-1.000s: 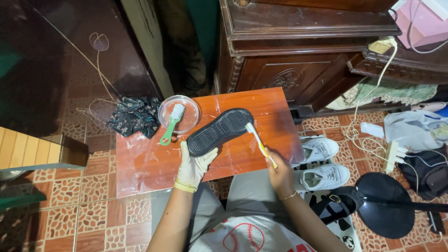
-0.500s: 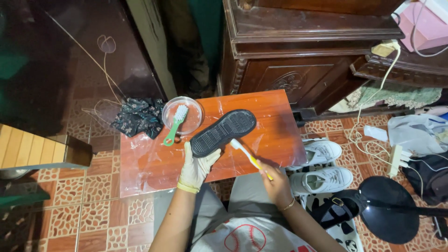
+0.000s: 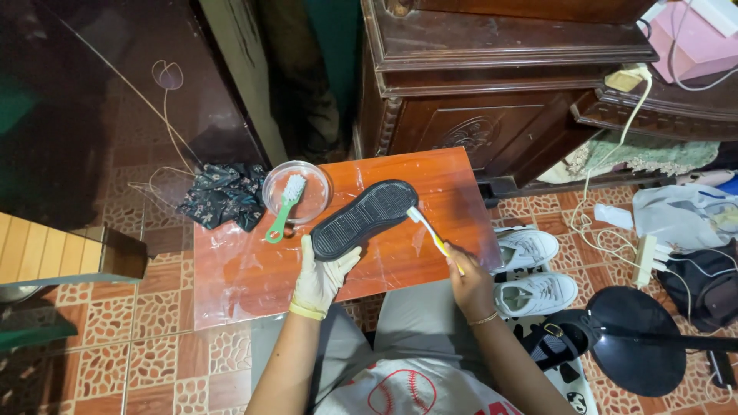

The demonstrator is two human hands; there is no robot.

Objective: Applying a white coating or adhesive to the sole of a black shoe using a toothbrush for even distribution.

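Right over the glossy reddish wooden table (image 3: 254,269), the gloved left hand (image 3: 321,278) grips a shoe (image 3: 363,218), ribbed black sole up. The right hand (image 3: 469,280) clasps a slim toothbrush (image 3: 432,237), bristles touching the sole's edge. Patterned tiles (image 3: 100,361) surround the table.

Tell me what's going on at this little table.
A seated person's gloved left hand holds a black rubber-soled shoe sole-up over the low reddish wooden table. The bare right hand holds a yellow-handled toothbrush with its head at the sole's edge. A green-handled scrub brush rests across a clear round dish on the table. A pair of white sneakers sits on the tiled floor alongside.
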